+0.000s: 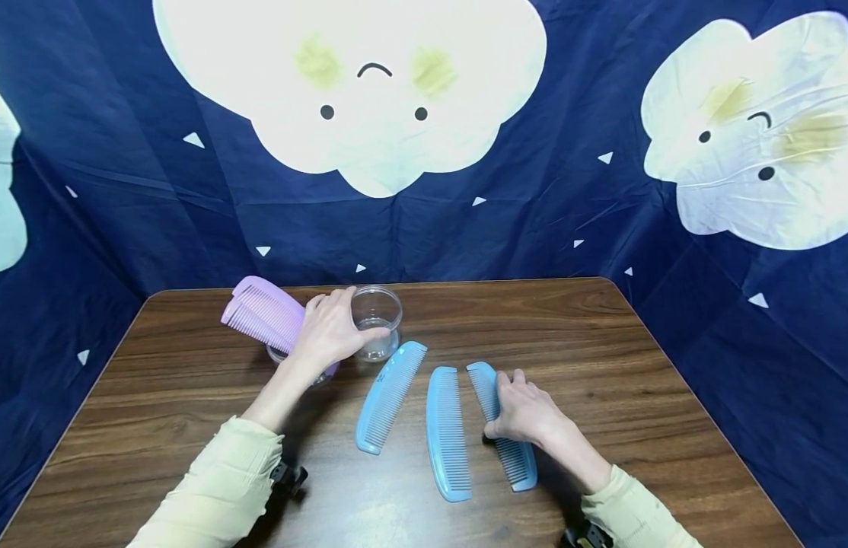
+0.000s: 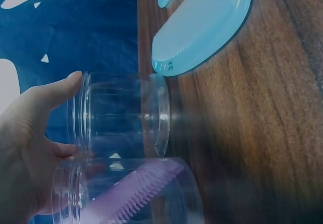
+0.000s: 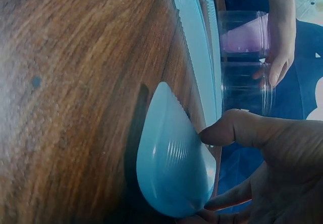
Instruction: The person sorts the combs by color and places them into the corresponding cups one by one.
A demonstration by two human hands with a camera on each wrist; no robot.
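My left hand (image 1: 330, 332) grips a clear round jar (image 1: 377, 346) at its rim, thumb on one side and fingers on the other. Beside it, a second clear jar (image 2: 186, 199) holds purple combs (image 1: 269, 312) that lean out over its rim to the left; the forearm and hand partly cover this jar in the head view. With thumb and fingers at its opposite long edges, my right hand (image 1: 530, 411) pinches a blue comb (image 3: 166, 153) low over the table. Two more blue combs lie nearby, one in the middle (image 1: 446, 434) and one (image 1: 390, 399) just in front of the clear jar.
The brown wooden table (image 1: 643, 457) carries all of these things. Behind its back edge hangs a dark blue cloth (image 1: 424, 236) printed with white clouds and small triangles. Both jars stand close to that back edge.
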